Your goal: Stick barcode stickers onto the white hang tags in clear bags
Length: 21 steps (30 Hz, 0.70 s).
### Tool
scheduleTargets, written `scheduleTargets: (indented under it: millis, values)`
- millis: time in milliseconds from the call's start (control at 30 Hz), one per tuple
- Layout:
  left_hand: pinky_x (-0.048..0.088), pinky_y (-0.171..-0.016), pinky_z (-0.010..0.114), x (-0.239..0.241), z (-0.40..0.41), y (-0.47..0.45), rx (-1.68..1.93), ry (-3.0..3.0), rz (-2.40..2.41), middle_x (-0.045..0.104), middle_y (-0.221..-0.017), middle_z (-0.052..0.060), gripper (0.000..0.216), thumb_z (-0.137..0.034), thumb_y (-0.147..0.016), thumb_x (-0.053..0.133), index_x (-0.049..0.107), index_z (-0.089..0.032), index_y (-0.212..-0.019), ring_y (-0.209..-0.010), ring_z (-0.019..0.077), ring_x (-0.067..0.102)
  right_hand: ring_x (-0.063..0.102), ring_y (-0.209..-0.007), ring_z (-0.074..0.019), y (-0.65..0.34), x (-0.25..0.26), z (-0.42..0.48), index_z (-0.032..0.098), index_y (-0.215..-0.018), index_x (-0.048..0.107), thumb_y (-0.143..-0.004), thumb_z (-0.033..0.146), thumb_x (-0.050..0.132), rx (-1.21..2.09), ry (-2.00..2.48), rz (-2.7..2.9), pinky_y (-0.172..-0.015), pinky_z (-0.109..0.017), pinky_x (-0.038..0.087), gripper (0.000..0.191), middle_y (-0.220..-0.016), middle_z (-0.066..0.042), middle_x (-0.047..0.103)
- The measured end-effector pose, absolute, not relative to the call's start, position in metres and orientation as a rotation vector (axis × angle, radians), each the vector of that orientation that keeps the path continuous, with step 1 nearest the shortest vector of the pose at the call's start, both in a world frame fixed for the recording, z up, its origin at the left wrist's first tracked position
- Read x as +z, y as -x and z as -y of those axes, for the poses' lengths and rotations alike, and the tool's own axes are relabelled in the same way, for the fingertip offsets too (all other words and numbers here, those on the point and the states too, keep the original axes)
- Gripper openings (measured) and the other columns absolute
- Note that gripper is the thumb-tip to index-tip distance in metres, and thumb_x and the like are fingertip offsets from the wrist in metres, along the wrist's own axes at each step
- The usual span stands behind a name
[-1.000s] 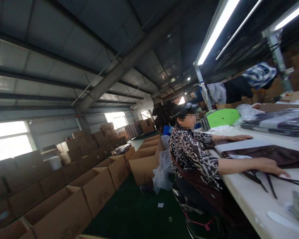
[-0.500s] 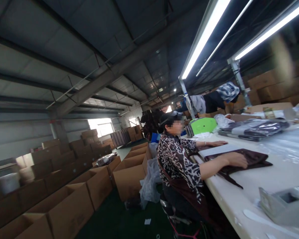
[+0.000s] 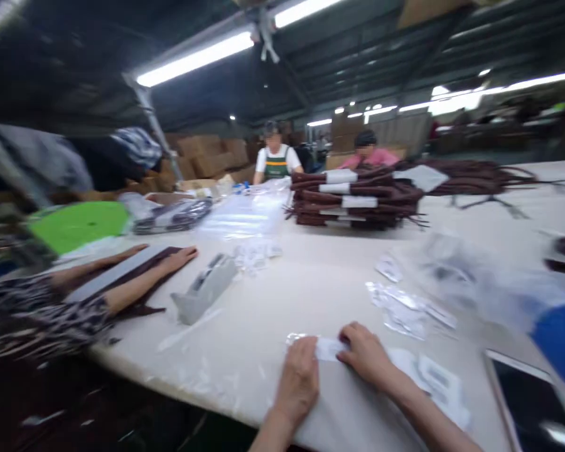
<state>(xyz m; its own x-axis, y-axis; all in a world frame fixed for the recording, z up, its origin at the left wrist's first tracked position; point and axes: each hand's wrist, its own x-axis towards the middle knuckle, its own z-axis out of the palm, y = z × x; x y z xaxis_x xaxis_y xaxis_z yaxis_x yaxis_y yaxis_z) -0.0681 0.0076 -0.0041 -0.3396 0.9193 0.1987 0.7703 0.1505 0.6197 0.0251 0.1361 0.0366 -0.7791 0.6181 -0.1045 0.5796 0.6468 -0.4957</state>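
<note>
At the near edge of the white table [image 3: 306,289], a small white slip [image 3: 328,349] lies between my hands, with a shiny clear bit showing past its left end. My left hand [image 3: 300,380] is closed on the left end of the slip. My right hand [image 3: 365,355] pinches its right end, fingers curled. Beside my right forearm are printed white labels [image 3: 442,386], and a little beyond lie several clear-wrapped small pieces [image 3: 412,307]. Motion blur hides the print on the slip.
A tape dispenser [image 3: 204,289] stands left, near a co-worker's hands [image 3: 176,260] on dark folded cloth. Stacked brown garments [image 3: 358,198] rise at the back. Clear bags [image 3: 247,210] lie left of them. A phone [image 3: 532,398] and blue object [image 3: 562,342] are right.
The view has swung right and down, from the seated co-worker and cartons to the tabletop. Both my hands and the white slip have come into view.
</note>
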Motion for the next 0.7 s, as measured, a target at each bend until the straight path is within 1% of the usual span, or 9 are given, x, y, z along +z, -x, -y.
scheduleTargets:
  millis: [100, 167, 267, 300, 367, 433, 467, 567, 700]
  values:
    - [0.031, -0.100, 0.049, -0.013, -0.014, 0.088, 1.003, -1.661, -2.187, 0.048, -0.118, 0.018, 0.039, -0.015, -0.080, 0.033, 0.039, -0.009, -0.118, -0.113, 0.0253, 0.041, 0.051, -0.091, -0.0209, -0.044, 0.027, -0.150, 0.016, -0.086, 0.058, -0.066, 0.030, 0.068, 0.781, 1.162, 2.745, -0.078, -0.037, 0.040, 0.026, -0.095, -0.004, 0.057]
    - [0.031, -0.100, 0.048, -0.009, -0.016, 0.104, 0.994, -1.652, -2.216, 0.048, -0.119, 0.018, 0.040, -0.016, -0.079, 0.033, 0.039, -0.008, -0.118, -0.114, 0.0248, 0.041, 0.051, -0.088, -0.0218, -0.038, 0.025, -0.151, 0.017, -0.083, 0.058, -0.057, 0.025, 0.071, 0.808, 1.192, 2.713, -0.074, -0.034, 0.038, 0.030, -0.092, -0.005, 0.057]
    - [0.026, -0.103, 0.047, 0.007, -0.024, 0.122, 0.920, -1.644, -2.242, 0.049, -0.121, 0.015, 0.040, -0.018, -0.076, 0.037, 0.045, -0.011, -0.115, -0.117, 0.0245, 0.038, 0.050, -0.085, -0.0208, -0.030, 0.026, -0.149, 0.018, -0.082, 0.057, -0.056, 0.021, 0.067, 0.847, 1.180, 2.680, -0.070, -0.030, 0.034, 0.029, -0.089, -0.005, 0.057]
    - [0.026, -0.102, 0.046, 0.012, -0.028, 0.127, 0.878, -1.641, -2.230, 0.051, -0.118, 0.013, 0.039, -0.020, -0.074, 0.041, 0.049, -0.012, -0.112, -0.115, 0.0247, 0.039, 0.050, -0.083, -0.0201, -0.030, 0.026, -0.148, 0.018, -0.082, 0.056, -0.057, 0.019, 0.065, 0.859, 1.172, 2.671, -0.069, -0.029, 0.033, 0.027, -0.087, -0.004, 0.057]
    - [0.034, -0.095, 0.042, 0.020, -0.038, 0.135, 0.788, -1.618, -2.185, 0.058, -0.106, 0.010, 0.034, -0.022, -0.069, 0.049, 0.057, -0.015, -0.101, -0.105, 0.0244, 0.047, 0.050, -0.077, -0.0185, -0.031, 0.027, -0.147, 0.018, -0.082, 0.055, -0.058, 0.017, 0.062, 0.892, 1.169, 2.647, -0.065, -0.028, 0.032, 0.025, -0.082, -0.004, 0.056]
    - [0.042, -0.080, 0.036, 0.025, -0.048, 0.142, 0.701, -1.569, -2.125, 0.061, -0.086, 0.006, 0.027, -0.024, -0.063, 0.056, 0.062, -0.017, -0.088, -0.087, 0.0217, 0.053, 0.049, -0.072, -0.0165, -0.034, 0.025, -0.147, 0.018, -0.080, 0.053, -0.057, 0.016, 0.061, 0.939, 1.176, 2.606, -0.061, -0.026, 0.030, 0.024, -0.079, -0.002, 0.055]
    - [0.043, -0.071, 0.033, 0.026, -0.053, 0.144, 0.664, -1.536, -2.090, 0.061, -0.077, 0.003, 0.022, -0.024, -0.060, 0.058, 0.062, -0.017, -0.081, -0.077, 0.0195, 0.054, 0.048, -0.070, -0.0154, -0.035, 0.024, -0.147, 0.019, -0.080, 0.053, -0.057, 0.016, 0.061, 0.969, 1.175, 2.579, -0.060, -0.025, 0.030, 0.025, -0.078, -0.001, 0.054]
    - [0.038, -0.054, 0.025, 0.025, -0.061, 0.148, 0.585, -1.429, -1.972, 0.056, -0.060, -0.002, 0.013, -0.024, -0.057, 0.059, 0.062, -0.016, -0.067, -0.059, 0.0137, 0.050, 0.047, -0.068, -0.0132, -0.038, 0.020, -0.146, 0.020, -0.077, 0.052, -0.056, 0.014, 0.062, 1.071, 1.140, 2.475, -0.058, -0.023, 0.031, 0.024, -0.077, 0.001, 0.053]
    - [0.031, -0.047, 0.022, 0.022, -0.065, 0.145, 0.570, -1.310, -1.862, 0.051, -0.050, -0.005, 0.010, -0.022, -0.055, 0.057, 0.061, -0.014, -0.061, -0.050, 0.0100, 0.043, 0.047, -0.066, -0.0115, -0.039, 0.014, -0.144, 0.020, -0.072, 0.051, -0.057, 0.010, 0.059, 1.233, 1.102, 2.287, -0.058, -0.022, 0.033, 0.019, -0.071, 0.003, 0.052]
